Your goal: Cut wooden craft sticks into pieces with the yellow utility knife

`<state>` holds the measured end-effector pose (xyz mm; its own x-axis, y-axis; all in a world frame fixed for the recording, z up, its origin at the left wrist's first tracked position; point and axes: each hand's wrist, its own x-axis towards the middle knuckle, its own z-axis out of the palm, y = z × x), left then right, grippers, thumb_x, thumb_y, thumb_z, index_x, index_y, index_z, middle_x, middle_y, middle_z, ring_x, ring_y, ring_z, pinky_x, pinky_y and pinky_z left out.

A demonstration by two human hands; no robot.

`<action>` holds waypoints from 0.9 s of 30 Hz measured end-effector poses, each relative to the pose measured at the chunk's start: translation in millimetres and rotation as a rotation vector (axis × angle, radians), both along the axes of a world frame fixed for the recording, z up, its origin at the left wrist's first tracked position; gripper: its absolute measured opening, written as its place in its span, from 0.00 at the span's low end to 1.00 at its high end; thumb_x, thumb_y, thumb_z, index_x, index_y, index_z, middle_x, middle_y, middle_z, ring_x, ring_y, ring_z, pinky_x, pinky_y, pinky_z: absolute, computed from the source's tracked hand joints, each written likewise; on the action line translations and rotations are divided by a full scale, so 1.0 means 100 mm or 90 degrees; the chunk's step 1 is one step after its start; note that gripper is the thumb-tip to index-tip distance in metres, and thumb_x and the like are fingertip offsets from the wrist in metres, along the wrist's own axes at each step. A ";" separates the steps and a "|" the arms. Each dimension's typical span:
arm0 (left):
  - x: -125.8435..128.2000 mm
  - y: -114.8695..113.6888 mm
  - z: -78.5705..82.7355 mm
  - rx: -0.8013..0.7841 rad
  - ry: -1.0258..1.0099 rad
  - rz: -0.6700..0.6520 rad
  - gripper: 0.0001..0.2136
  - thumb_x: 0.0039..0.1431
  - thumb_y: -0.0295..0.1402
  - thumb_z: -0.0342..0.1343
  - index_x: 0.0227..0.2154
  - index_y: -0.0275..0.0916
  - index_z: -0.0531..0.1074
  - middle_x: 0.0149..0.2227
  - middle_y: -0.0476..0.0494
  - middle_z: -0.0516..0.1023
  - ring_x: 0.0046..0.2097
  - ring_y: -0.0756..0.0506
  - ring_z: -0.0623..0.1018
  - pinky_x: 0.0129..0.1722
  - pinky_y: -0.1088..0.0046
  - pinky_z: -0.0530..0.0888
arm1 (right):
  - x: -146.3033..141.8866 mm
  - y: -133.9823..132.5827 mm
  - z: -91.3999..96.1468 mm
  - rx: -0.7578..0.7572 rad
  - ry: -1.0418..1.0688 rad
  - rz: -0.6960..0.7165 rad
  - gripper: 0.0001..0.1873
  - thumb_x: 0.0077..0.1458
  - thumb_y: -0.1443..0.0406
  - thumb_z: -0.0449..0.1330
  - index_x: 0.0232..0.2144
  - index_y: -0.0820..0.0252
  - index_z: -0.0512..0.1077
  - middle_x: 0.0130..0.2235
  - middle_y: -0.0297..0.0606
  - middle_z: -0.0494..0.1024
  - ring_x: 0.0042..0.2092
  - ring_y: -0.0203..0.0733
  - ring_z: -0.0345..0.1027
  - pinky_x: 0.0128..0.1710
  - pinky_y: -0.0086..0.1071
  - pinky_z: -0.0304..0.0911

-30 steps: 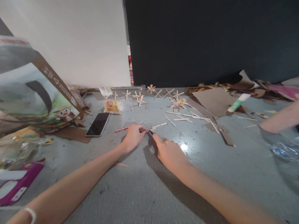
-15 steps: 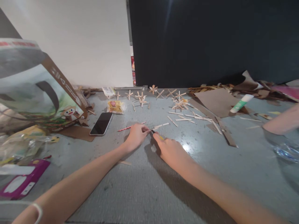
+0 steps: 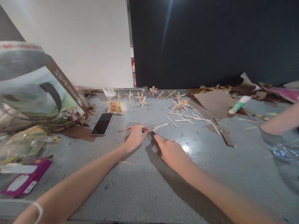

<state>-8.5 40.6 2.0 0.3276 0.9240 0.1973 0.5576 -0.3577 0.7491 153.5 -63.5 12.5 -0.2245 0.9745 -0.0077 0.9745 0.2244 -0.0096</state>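
Observation:
My left hand (image 3: 138, 133) pinches the near end of a pale flat wooden stick (image 3: 161, 125) against the grey tabletop. My right hand (image 3: 172, 150) is closed around a slim utility knife (image 3: 153, 133) with a dark front and a bit of yellow body showing; most of it is hidden in the palm. The knife's tip points at the stick close to my left fingertips; whether the blade touches it I cannot tell. A red-and-white striped straw-like rod (image 3: 125, 128) lies just behind my left hand. Another thin wooden strip (image 3: 125, 162) rests under my left forearm.
Loose sticks (image 3: 182, 120) and star-shaped stick pieces (image 3: 141, 99) lie toward the back. At left are a phone (image 3: 102, 124), a yellow packet (image 3: 116, 107), a purple box (image 3: 28, 176) and a large bag (image 3: 42, 93). Right: cardboard (image 3: 213, 102), glue stick (image 3: 239, 105), another person's arm (image 3: 280, 120).
Both hands keep almost the same place at the stick, with the knife still at its near end. The view has shifted very slightly.

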 end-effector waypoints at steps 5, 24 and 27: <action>-0.02 0.00 -0.02 0.008 -0.060 0.013 0.06 0.59 0.32 0.62 0.27 0.39 0.79 0.29 0.44 0.82 0.33 0.44 0.79 0.35 0.69 0.71 | 0.08 -0.01 0.00 0.033 0.091 -0.046 0.25 0.64 0.71 0.51 0.63 0.59 0.63 0.34 0.42 0.83 0.30 0.46 0.78 0.25 0.31 0.52; 0.11 -0.36 0.13 -0.049 -0.474 -0.014 0.18 0.60 0.50 0.63 0.37 0.37 0.74 0.26 0.45 0.81 0.23 0.50 0.75 0.25 0.71 0.74 | 0.57 0.21 -0.08 0.227 0.517 0.145 0.19 0.71 0.61 0.49 0.59 0.55 0.71 0.49 0.46 0.74 0.50 0.47 0.72 0.51 0.41 0.71; 0.12 -0.38 0.15 -0.049 -0.496 -0.019 0.19 0.59 0.50 0.64 0.36 0.37 0.73 0.26 0.45 0.81 0.23 0.50 0.75 0.25 0.71 0.74 | 0.59 0.23 -0.12 0.262 0.517 0.137 0.19 0.71 0.63 0.50 0.59 0.53 0.72 0.48 0.46 0.74 0.50 0.48 0.72 0.51 0.43 0.71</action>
<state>3.4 2.5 16.7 0.1456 0.9374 0.3163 -0.1482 -0.2954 0.9438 212.8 -40.8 0.2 -0.1857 0.8030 0.5663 0.6416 0.5356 -0.5491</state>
